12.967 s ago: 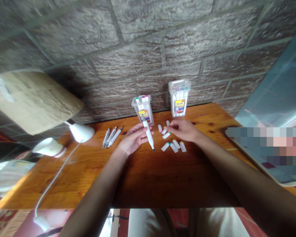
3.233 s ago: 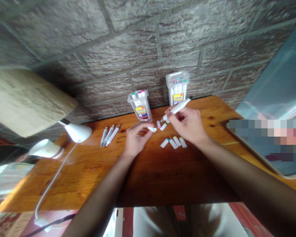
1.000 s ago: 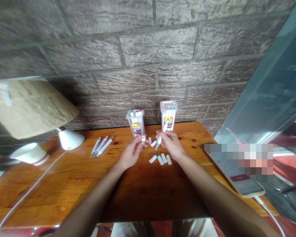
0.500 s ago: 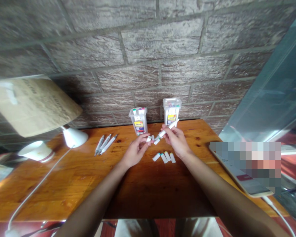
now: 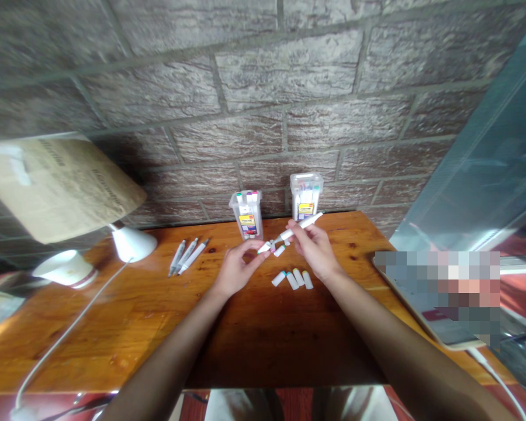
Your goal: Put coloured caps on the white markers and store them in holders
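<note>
My left hand (image 5: 236,267) pinches a small white marker cap (image 5: 263,248) between thumb and fingers. In my right hand (image 5: 314,250) a white marker (image 5: 310,220) is held at a slant, its lower end pointing at the cap, almost meeting it. Other loose caps (image 5: 280,251) lie on the table between and just behind my fingertips, partly hidden. Nearer to me, several more white caps (image 5: 293,280) with coloured ends sit in a row. Behind my hands stand two clear plastic marker boxes, the left one (image 5: 258,213) and the right one (image 5: 307,182), both with markers inside.
Three grey-white markers (image 5: 186,256) lie on the wooden table (image 5: 158,327) at left. Beyond them are a lamp (image 5: 131,242) with a paper shade, a white paper cup (image 5: 65,269) and a white cord. A tablet-like device (image 5: 438,318) lies at right. A brick wall rises behind.
My right hand has tipped the marker flatter, its lower end shifting left toward the cap. The cap in my left hand has turned to face the marker.
</note>
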`<state>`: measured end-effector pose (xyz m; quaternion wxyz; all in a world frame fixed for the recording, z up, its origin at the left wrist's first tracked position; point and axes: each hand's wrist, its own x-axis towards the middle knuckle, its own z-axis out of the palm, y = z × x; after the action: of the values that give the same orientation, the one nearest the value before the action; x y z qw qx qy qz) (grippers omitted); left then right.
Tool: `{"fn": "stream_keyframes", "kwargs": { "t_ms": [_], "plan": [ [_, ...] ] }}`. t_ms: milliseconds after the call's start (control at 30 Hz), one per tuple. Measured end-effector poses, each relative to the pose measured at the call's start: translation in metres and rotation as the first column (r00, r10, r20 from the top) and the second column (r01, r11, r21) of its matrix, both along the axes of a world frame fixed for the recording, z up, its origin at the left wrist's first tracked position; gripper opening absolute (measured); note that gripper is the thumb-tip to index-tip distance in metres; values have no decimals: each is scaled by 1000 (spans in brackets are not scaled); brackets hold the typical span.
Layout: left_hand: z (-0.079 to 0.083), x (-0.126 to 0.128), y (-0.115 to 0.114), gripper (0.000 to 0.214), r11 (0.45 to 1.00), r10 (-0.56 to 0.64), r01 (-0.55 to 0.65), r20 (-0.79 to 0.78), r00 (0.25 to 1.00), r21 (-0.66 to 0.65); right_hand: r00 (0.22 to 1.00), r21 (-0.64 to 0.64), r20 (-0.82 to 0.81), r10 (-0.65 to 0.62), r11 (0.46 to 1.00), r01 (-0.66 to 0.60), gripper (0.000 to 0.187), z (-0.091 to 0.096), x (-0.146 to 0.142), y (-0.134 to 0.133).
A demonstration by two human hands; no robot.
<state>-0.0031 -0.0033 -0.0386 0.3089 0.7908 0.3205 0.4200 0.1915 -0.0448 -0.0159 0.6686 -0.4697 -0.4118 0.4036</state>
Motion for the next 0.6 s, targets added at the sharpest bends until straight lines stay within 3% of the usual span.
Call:
{"fn": "stream_keyframes", "kwargs": {
  "t_ms": [600],
  "plan": [
    [2, 0, -1, 25, 999, 34, -34, 29, 999, 10, 998, 1, 0, 57, 998, -57, 46, 5, -5, -2]
  ]
}}
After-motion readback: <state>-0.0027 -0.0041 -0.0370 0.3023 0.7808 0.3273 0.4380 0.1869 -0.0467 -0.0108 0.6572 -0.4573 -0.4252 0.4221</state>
